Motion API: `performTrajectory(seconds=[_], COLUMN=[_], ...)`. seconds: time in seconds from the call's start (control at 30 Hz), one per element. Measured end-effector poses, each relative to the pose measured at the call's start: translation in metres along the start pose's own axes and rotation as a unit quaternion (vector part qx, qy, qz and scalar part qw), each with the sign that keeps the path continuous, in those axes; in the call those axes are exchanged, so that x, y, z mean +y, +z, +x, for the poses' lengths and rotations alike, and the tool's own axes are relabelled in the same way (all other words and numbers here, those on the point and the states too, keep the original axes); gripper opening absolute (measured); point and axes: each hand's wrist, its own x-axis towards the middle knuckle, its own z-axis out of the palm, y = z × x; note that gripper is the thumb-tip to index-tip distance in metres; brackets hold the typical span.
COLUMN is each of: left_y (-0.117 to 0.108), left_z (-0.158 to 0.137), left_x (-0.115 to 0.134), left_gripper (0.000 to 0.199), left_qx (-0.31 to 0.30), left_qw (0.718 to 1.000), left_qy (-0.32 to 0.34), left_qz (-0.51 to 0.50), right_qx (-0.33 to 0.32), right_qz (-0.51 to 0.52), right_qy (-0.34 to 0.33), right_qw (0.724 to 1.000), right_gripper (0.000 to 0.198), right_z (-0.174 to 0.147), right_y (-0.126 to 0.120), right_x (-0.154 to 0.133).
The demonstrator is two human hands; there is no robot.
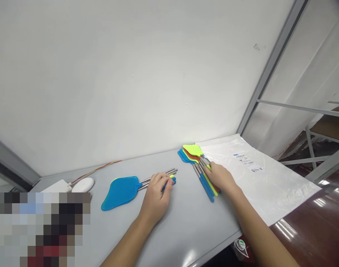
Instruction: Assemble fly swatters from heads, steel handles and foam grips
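Swatters [120, 193], a blue one on top with a yellow edge beneath, lie on a grey table [183, 226], heads pointing left. Left hand's [158, 189] fingers curl around their metal shafts [170, 170]. To the right, a second bunch [193, 151] in yellow, red and blue lies fanned, heads toward the white wall [147, 81]. Right hand [220, 178] grasps some of its handles near their upper ends; fingertips are partly hidden. Beside it, a white labelled bag [269, 193] overhangs the table. At far left sits a white disc [82, 185], near thin wires [95, 170].
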Motion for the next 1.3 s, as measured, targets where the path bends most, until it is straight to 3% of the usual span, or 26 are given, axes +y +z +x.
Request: performTrajectory(seconds=[0.47,0.63,0.83,1.0,1.13,1.3], left_y=[-0.009,-0.044,-0.085,-0.083,-0.078,-0.076], left_z=[0.004,0.012,0.006,-0.001,0.000,0.000], left_x=[-0.004,-0.018,-0.039,-0.038,-0.036,-0.035], left_gripper=[0.022,0.022,0.025,0.028,0.029,0.029], left_qx=[0.028,0.049,0.029,-0.026,-0.025,-0.033], left_qw=[0.999,0.988,0.963,0.962,0.964,0.964], left_qy=[0.005,0.004,-0.101,-0.104,-0.094,-0.093], left_qz=[0.044,0.149,0.249,0.250,0.246,0.247], right_qx=[-0.016,0.013,0.060,0.037,0.036,0.030], right_qz=[0.025,0.005,-0.024,-0.043,-0.074,-0.096], right_qy=[-0.003,-0.011,-0.038,-0.054,-0.048,-0.090], right_qw=[1.000,1.000,0.997,0.997,0.995,0.991], right_gripper=[0.045,0.042,0.044,0.052,0.057,0.056], right_z=[0.006,-0.001,-0.007,-0.005,-0.004,-0.011], right_y=[0.001,0.005,0.015,0.022,0.025,0.030], right_x=[0.012,0.011,0.008,-0.001,-0.012,-0.029])
